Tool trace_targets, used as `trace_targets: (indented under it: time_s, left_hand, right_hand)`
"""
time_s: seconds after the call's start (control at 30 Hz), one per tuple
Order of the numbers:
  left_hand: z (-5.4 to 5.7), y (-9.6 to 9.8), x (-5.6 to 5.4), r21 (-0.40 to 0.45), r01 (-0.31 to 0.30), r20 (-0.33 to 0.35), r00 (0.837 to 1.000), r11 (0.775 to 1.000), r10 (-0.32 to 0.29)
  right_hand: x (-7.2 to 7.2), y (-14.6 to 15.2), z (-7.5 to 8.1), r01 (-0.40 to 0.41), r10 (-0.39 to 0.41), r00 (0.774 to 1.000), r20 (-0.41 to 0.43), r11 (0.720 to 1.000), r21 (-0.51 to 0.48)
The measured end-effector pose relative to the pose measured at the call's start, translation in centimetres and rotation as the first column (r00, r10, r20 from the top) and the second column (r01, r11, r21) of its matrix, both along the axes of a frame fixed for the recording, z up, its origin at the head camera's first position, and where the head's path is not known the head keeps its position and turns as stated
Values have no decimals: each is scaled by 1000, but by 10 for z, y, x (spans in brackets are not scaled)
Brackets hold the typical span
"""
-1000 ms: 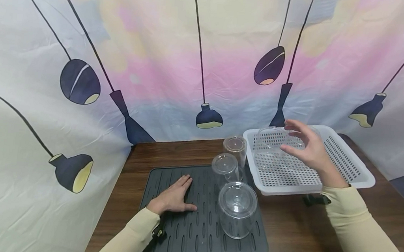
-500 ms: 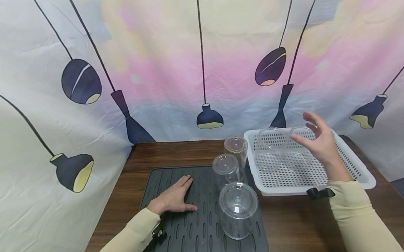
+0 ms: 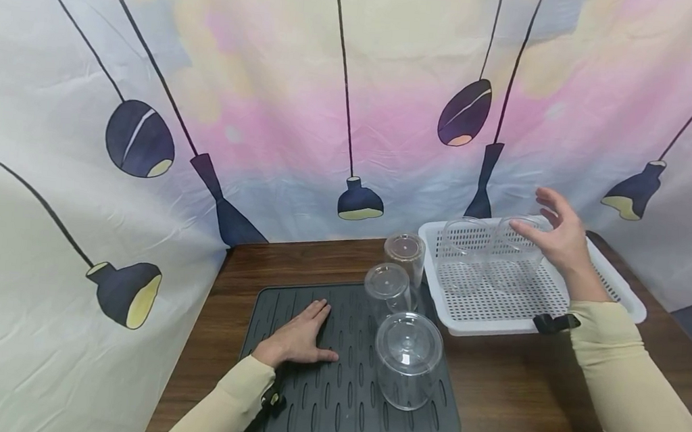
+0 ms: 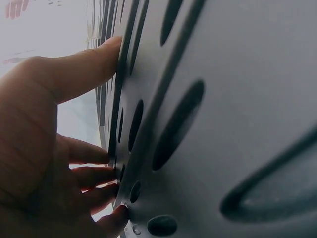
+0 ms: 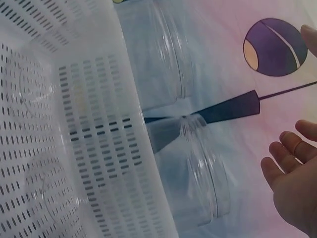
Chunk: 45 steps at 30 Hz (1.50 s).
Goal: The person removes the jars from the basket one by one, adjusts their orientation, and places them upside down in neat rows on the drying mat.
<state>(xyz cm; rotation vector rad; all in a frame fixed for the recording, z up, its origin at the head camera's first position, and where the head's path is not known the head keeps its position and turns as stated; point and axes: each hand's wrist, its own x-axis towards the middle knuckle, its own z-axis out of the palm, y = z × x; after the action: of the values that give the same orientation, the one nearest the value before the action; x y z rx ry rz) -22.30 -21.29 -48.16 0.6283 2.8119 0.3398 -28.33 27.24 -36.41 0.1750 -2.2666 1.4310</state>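
Note:
My left hand (image 3: 298,338) rests flat with fingers spread on the dark grey drying mat (image 3: 331,398); in the left wrist view its thumb and fingertips touch the ribbed surface. My right hand (image 3: 560,240) is raised over the white perforated basket (image 3: 496,329), fingers loosely bent and holding nothing. Just left of it, a clear jar (image 3: 510,263) stands mouth up in the basket beside another clear jar (image 3: 463,262). The right wrist view shows a gap between the fingers and the rim of the nearer jar (image 5: 213,173).
A wide clear jar (image 3: 407,373) stands upside down on the mat's right side. Behind it are two narrower upturned clear containers, one nearer (image 3: 387,290) and one farther (image 3: 405,251). A printed cloth (image 3: 306,104) hangs behind the wooden table (image 3: 503,391).
My right hand has moved right and upward, away from the jars, uncovering the right-hand jar in the basket. The left hand has stayed on the mat.

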Motion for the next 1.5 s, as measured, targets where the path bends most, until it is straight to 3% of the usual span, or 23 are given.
trace_targets:
  time_s: [0.47,0.67,1.23,1.5]
  left_hand:
    - [2,1,0,11,4,1,1000,1000,-4]
    - [2,1,-1,-2,-1,3,1000,1000,1]
    - [-1,1,0,-14,0,-5,1000,1000,-1]
    - [-2,0,1,-8,1,-8,1000,1000,-1]
  right_hand:
    - [-10,20,-7,95,-94,992,82,996,-3]
    - [-13,27,-11,85,-84,989,120,996,-11]
    - [-25,47,-17,-63,44,985,166,992,110]
    - [-29,52,-14,-164,136,969,208,979,121]
